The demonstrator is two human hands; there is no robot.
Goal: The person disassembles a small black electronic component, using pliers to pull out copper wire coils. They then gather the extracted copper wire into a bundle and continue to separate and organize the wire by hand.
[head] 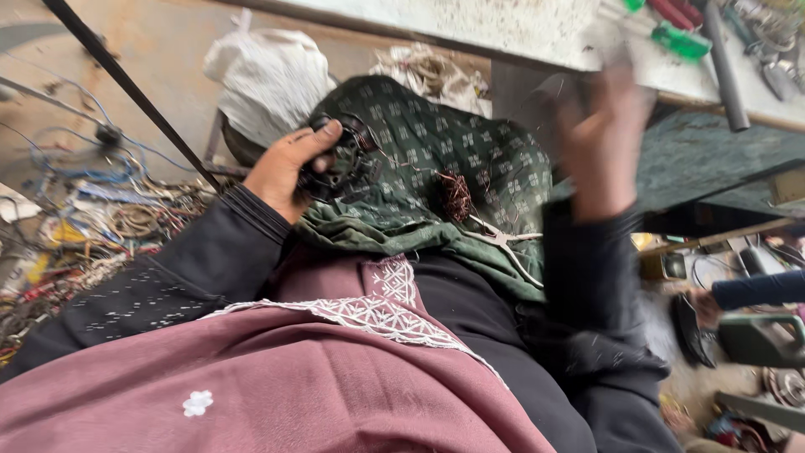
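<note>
Head view, your left hand (285,168) clenched around a black wound coil part (340,159) on the green patterned cloth (444,159), your blurred right hand (599,134) raised at two o'clock, fingers spread, holding nothing.

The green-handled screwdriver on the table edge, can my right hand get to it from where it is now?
Probably yes. Your right hand is raised just below the table edge, blurred, and the green-handled screwdriver lies close above it with nothing visible between. Your left hand grips a dark part over the green cloth.
</note>
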